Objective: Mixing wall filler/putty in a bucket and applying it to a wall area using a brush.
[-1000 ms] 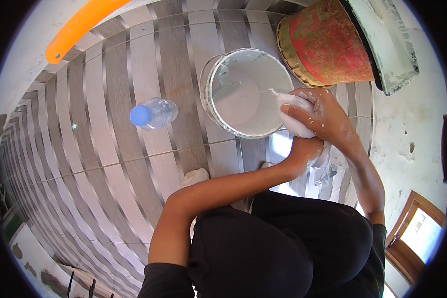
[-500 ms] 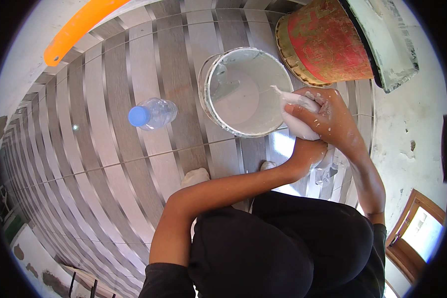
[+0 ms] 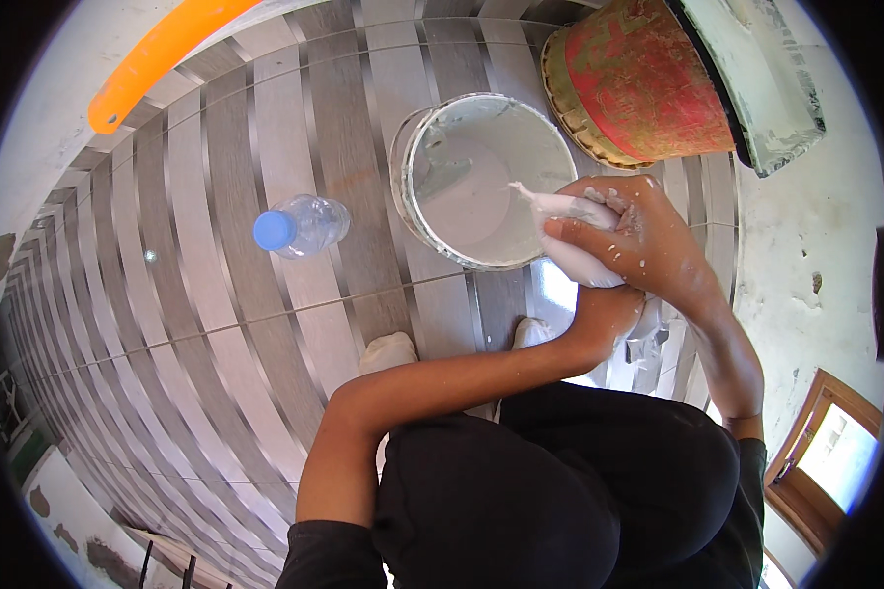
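Bag [image 3: 560, 206] tip shifted left, farther over bucket [image 3: 552, 147]. Pale mix [image 3: 471, 211] at bottom. White-filled bag clasped in right hand [image 3: 648, 236], bulging left of grip; left hand [image 3: 621, 316] beneath, grip hidden, cannot tell.

The bag [image 3: 573, 259] looks like smooth plastic, the bottle [image 3: 316, 227] glossy plastic.
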Motion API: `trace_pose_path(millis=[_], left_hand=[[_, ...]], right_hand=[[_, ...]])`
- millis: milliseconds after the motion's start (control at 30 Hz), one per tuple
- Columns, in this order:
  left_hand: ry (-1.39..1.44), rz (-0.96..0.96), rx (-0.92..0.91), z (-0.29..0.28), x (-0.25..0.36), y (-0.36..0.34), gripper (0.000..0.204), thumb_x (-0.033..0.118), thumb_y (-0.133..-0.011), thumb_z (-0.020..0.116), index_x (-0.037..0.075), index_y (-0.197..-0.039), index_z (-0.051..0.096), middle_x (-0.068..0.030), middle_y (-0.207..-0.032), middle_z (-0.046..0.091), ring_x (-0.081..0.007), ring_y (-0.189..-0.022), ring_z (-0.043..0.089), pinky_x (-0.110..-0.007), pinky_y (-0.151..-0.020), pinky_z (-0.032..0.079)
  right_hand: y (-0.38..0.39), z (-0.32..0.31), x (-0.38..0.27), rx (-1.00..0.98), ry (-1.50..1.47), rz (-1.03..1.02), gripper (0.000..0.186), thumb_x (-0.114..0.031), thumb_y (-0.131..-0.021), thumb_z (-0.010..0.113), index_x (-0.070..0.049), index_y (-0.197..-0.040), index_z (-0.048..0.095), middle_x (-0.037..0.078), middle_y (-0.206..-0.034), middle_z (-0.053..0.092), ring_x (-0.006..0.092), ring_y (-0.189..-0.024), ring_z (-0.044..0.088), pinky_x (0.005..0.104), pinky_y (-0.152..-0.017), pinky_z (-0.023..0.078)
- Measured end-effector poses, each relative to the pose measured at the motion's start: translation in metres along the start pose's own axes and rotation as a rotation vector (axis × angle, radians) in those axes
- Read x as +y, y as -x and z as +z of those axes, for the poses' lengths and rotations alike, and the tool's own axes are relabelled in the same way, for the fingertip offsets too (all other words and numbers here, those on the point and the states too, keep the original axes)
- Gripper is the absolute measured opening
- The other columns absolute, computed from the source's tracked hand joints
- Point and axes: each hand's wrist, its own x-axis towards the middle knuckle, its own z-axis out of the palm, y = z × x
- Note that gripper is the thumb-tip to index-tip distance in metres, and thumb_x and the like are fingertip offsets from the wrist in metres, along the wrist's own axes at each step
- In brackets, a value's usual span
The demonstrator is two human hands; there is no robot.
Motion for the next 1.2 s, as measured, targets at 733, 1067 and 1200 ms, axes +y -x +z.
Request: trace_pose_path(millis=[733, 1067, 1200], left_hand=[[0.11, -0.058, -0.033, 0.0, -0.008, -0.008, 0.023, 0.001, -0.086, 0.059, -0.003, -0.108, 0.053, -0.0103, -0.101, 0.062, -0.0182, -0.093, 0.06, -0.032, -0.08, 0.047], [0.084, -0.088, 0.044, 0.006, -0.01, 0.005, 0.014, 0.0, -0.087, 0.055, -0.004, -0.101, 0.057, -0.013, -0.097, 0.065, -0.0226, -0.092, 0.061, -0.035, -0.08, 0.047], [-0.049, 0.033, 0.024, -0.003, -0.007, -0.005, 0.01, 0.001, -0.089, 0.053, -0.004, -0.095, 0.059, -0.0153, -0.096, 0.066, -0.0263, -0.091, 0.062, -0.036, -0.082, 0.045]], right_hand=[[-0.01, 0.001, 0.004, -0.006, 0.009, -0.014, 0.038, -0.033, -0.08, 0.072, 0.001, -0.097, 0.072, 0.019, -0.082, 0.07, 0.025, -0.071, 0.069, 0.0342, -0.07, 0.054], [-0.007, 0.006, 0.014, -0.091, -0.015, 0.041, 0.036, -0.03, -0.081, 0.072, 0.001, -0.097, 0.072, 0.019, -0.079, 0.069, 0.025, -0.071, 0.069, 0.0344, -0.071, 0.053], [-0.011, 0.005, 0.006, -0.031, -0.012, -0.023, 0.036, -0.03, -0.081, 0.072, 0.001, -0.097, 0.072, 0.019, -0.08, 0.069, 0.0255, -0.071, 0.069, 0.0342, -0.07, 0.053]])
